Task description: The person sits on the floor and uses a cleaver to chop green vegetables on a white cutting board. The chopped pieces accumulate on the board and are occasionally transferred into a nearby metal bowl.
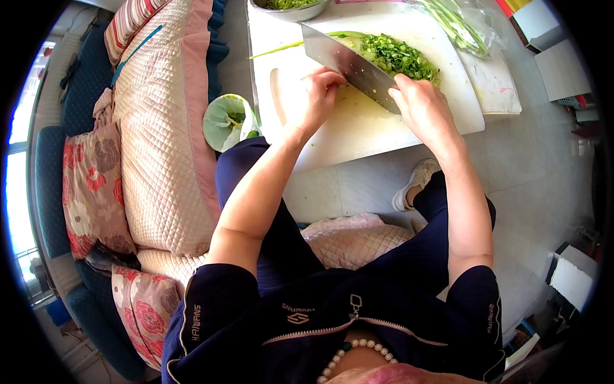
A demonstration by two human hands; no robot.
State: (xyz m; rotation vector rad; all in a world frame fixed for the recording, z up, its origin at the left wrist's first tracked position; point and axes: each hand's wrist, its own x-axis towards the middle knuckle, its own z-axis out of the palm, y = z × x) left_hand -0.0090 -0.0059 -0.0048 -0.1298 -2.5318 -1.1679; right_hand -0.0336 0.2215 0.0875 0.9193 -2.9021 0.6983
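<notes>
A broad steel cleaver point(352, 67) is held tilted over the white plastic cutting board point(364, 139), with my right hand point(424, 108) closed around its handle end. Beside the blade's near face, my left hand point(319, 91) has bent fingertips close to or on the metal; whether it pinches anything is hidden. Chopped green onions point(398, 55) lie heaped behind the blade. One long green stalk point(278, 49) stretches left from beyond the cleaver, past the board's edge. A few green bits stick to the blade and board.
A metal bowl of chopped greens point(302, 13) stands at the table's far edge. Whole green onions point(455, 29) lie in clear plastic at the far right. A lined bin with scraps point(228, 122) stands left of the board, beside a sofa with a quilted cover point(158, 144).
</notes>
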